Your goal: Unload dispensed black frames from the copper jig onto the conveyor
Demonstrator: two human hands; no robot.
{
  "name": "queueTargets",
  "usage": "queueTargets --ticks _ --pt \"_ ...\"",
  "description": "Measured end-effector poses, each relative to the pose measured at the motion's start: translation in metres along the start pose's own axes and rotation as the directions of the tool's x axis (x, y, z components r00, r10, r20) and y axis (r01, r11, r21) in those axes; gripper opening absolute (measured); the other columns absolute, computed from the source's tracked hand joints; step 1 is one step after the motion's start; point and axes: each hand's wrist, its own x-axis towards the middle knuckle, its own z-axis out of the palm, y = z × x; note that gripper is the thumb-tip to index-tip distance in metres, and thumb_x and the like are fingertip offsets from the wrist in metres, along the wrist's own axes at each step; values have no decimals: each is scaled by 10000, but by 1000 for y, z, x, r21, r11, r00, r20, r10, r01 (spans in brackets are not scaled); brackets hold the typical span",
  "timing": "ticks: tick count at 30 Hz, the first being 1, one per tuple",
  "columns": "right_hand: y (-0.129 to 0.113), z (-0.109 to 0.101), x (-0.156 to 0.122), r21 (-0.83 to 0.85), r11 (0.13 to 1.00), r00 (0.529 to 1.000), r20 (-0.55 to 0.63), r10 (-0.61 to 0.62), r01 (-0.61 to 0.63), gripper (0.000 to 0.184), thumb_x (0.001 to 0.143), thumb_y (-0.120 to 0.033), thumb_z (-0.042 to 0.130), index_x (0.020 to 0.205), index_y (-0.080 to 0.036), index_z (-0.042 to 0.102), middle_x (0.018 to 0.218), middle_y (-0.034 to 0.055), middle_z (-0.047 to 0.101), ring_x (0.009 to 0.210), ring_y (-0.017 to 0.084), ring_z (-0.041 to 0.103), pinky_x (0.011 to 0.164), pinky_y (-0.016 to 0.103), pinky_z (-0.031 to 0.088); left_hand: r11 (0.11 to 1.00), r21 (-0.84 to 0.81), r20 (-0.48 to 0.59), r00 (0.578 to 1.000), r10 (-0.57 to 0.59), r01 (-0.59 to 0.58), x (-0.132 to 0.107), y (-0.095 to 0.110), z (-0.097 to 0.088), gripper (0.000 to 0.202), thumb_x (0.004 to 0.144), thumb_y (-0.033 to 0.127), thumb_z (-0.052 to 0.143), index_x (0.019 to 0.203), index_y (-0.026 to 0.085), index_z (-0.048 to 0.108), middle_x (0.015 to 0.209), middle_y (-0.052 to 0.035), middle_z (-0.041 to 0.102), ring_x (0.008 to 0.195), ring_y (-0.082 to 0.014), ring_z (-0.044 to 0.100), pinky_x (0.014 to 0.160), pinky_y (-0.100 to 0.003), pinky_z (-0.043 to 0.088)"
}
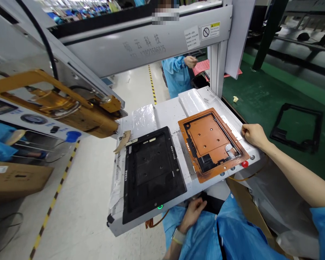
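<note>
Two rectangular plates are lying side by side on the white machine bench (168,113): one matte black plate with raised edges (151,169) on the left, one orange-brown flat plate (208,135) on the right, each showing four small holes in its middle. Two thin black rectangular frames are showing in all. One, the black frame with a solid corner block (206,161), is resting inside the border of the orange-brown plate; the other, a matching black frame (281,134), is lying apart on a green surface (257,97) to the right. The first frame's long axis is running from far to near, slanting rightward towards the wearer, and its solid block is sitting at the near left corner. Both plates are pointing their long axes roughly far to near as well.

Two hands are showing. The right hand (253,135) is clenching into a fist at the bench's right edge, just beside the orange-brown plate, with nothing showing in it. The left hand (194,212) is curling its fingers near the front edge, below the plates; I cannot tell whether it is grasping anything. One round red button (244,164) and one green-lit ring button (160,207) are facing the wearer
</note>
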Motion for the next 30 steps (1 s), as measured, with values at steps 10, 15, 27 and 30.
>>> queueTargets --ticks 10,15,27,30 --pt "-8 -7 -2 113 993 995 -90 33 -22 121 708 -132 516 665 -209 600 700 48 683 704 202 592 792 325 398 675 298 304 737 603 -675 -175 186 -125 189 1159 331 593 1014 286 706 904 -5 757 839 -220 688 786 -376 552" --pt "-17 -24 -7 167 963 886 -449 -115 210 131 706 -149 480 645 -241 550 632 39 596 615 204 546 726 340 427 264 804 45 498 866 -533 -141 226 -208 163 1186 293 659 1328 317 734 1220 17 841 1103 -220 793 978 -450 602" --pt "-153 -43 -80 79 537 512 -444 -736 840 304 867 65 434 808 -221 522 719 -10 565 626 132 498 602 279 363 131 935 156 715 682 -329 -7 248 -209 556 1246 474 418 1246 149 869 1753 -206 618 1776 -442 417 1509 -734 219" --pt "-181 -36 -97 124 504 504 -429 -750 855 310 892 74 441 844 -222 519 753 -5 561 671 144 486 621 295 352 115 917 159 613 774 -383 -27 260 -219 536 1252 480 447 1112 115 814 1606 -219 696 1624 -413 581 1450 -693 384"
